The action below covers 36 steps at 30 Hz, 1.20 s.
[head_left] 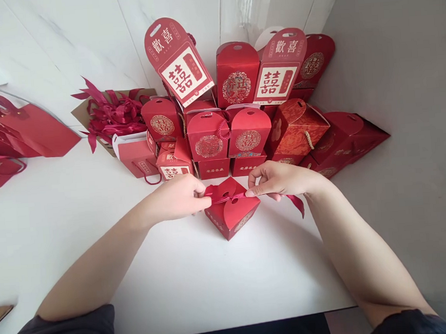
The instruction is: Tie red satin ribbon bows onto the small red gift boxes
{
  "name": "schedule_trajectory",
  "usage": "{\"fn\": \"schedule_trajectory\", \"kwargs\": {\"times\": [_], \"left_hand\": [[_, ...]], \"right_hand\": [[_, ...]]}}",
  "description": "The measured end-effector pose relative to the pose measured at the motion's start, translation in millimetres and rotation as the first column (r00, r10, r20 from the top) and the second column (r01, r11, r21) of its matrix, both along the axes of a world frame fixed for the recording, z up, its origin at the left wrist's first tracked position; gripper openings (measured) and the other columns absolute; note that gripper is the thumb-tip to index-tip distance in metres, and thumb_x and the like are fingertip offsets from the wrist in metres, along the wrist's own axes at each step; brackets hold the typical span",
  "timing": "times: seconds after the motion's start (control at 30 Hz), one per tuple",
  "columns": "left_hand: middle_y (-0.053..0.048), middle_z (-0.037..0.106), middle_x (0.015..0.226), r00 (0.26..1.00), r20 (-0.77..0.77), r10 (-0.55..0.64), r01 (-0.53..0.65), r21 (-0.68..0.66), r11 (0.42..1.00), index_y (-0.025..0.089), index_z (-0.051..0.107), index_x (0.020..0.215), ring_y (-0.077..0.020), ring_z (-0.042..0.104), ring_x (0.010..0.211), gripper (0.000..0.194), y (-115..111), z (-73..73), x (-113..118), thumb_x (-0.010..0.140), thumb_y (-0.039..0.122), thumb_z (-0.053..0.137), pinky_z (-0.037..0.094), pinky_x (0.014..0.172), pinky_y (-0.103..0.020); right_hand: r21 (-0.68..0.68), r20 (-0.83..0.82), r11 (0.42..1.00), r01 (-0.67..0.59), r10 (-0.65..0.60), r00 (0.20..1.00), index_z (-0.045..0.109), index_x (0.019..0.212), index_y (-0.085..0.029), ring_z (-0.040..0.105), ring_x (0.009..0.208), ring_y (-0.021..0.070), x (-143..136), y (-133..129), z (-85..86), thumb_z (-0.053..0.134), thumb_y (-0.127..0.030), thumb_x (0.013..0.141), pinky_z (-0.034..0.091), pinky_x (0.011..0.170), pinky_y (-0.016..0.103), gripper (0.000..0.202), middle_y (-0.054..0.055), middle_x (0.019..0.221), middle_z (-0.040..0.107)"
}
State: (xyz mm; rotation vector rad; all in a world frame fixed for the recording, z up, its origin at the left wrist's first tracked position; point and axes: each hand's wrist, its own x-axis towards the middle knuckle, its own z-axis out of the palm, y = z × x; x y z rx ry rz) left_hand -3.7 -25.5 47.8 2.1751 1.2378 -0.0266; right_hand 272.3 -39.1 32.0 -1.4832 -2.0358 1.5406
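Red gift box [227, 222] stands on the bench [217, 286]. At its left my left hand [181, 197] pinches the magenta ribbon [236, 196]; at its right my right hand [276, 180] pinches the same ribbon, stretched across the box's top. My judgement: an uneven pull could tip the box or crease its flaps; slack could let the knot slip. Readable behind the box: 歡喜 and 囍 on the tilted carton [179, 62]; 安居乐业 on a low red carton [214, 168]. Box's own lettering: too small to read.

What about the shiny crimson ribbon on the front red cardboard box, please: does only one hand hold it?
No, the left hand and right hand both pinch the ribbon.
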Motion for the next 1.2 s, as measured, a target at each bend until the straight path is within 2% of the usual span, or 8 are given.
{"fn": "schedule_trajectory", "kwargs": {"times": [0.1,0.2,0.33,0.5,0.73,0.93,1.07,1.2], "left_hand": [[-0.001,0.064,0.077,0.998,-0.052,-0.018,0.019,0.024,1.0,0.022,0.063,0.092,-0.0154,0.056,0.06,0.031,1,8.5,-8,0.078,0.05,0.059,0.035,0.051,-0.026],[-0.004,0.062,0.109,0.999,0.015,0.03,-0.032,0.2,0.979,0.029,0.047,0.131,-0.0197,0.061,0.08,0.069,1,16.8,-10,0.073,0.06,0.065,0.042,0.062,-0.028],[-0.004,0.056,0.122,0.993,0.102,-0.066,0.04,0.237,0.971,0.029,0.06,0.112,-0.0221,0.057,0.099,0.042,-3,19.5,-2,0.083,0.059,0.056,0.043,0.073,-0.029],[-0.002,0.058,0.102,0.991,0.086,-0.103,0.089,0.156,0.984,0.023,0.061,0.091,-0.0179,0.054,0.085,0.031,-4,9.2,12,0.087,0.053,0.053,0.039,0.074,-0.029],[-0.001,0.053,0.08,0.971,0.126,-0.205,0.193,0.101,0.976,0.018,0.049,0.069,-0.0125,0.045,0.065,0.035,-4,0.8,13,0.087,0.048,0.054,0.034,0.062,-0.025],[0.004,0.05,0.069,0.968,0.235,-0.085,0.092,-0.021,0.996,0.02,0.046,0.075,-0.0083,0.039,0.055,0.028,-10,6.8,16,0.085,0.043,0.059,0.029,0.052,-0.022],[0.005,0.053,0.064,0.961,0.278,-0.001,0.048,-0.165,0.985,0.022,0.049,0.084,-0.0094,0.047,0.054,0.026,-9,4.0,16,0.084,0.045,0.06,0.036,0.051,-0.021],[0.006,0.047,0.054,0.973,0.214,0.086,-0.026,-0.268,0.963,0.023,0.05,0.089,-0.0104,0.046,0.044,0.025,-7,1.7,15,0.084,0.046,0.059,0.034,0.038,-0.02]], "right_hand": [[-0.033,-0.04,0.999,-0.006,0.004,0.999,0.06,0.085,-0.018,0.045,0.044,0.0094,-1,-2,2.7,0.065,-0.058,0.081,0.033,0.044,0.023,0.04,-0.002,0.052,0.056],[-0.026,-0.156,1.0,-0.012,0.008,0.988,0.057,0.089,-0.018,0.049,0.049,0.0092,-3,-4,2.9,0.064,-0.056,0.083,0.039,0.048,0.023,0.039,0.001,0.066,0.062],[0.003,-0.279,0.999,-0.036,0.035,0.96,0.057,0.094,-0.017,0.051,0.058,0.0093,-6,-4,-0.1,0.064,-0.05,0.085,0.041,0.054,0.023,0.035,0.001,0.074,0.062],[0.02,-0.298,0.997,-0.071,0.074,0.952,0.059,0.098,-0.016,0.054,0.064,0.011,-9,0,-6.7,0.067,-0.042,0.084,0.04,0.057,0.023,0.031,0.002,0.075,0.064],[0.185,-0.373,0.983,-0.015,0.085,0.924,0.062,0.097,-0.017,0.058,0.085,0.015,-11,-1,-8.0,0.07,-0.03,0.081,0.047,0.077,0.029,0.022,0.004,0.095,0.063],[0.152,-0.397,0.988,-0.009,0.07,0.915,0.06,0.098,-0.016,0.051,0.071,0.0112,-18,-3,-8.8,0.067,-0.035,0.085,0.041,0.065,0.025,0.024,0.001,0.082,0.059],[0.209,-0.403,0.978,0.025,0.063,0.913,0.061,0.097,-0.016,0.056,0.077,0.0131,-25,-2,-15.3,0.067,-0.031,0.084,0.044,0.07,0.026,0.021,0.003,0.086,0.063],[0.317,-0.303,0.947,0.06,0.041,0.952,0.062,0.094,-0.018,0.058,0.074,0.0142,-27,-2,-16.9,0.065,-0.028,0.083,0.044,0.068,0.027,0.016,0.002,0.082,0.065]]}}
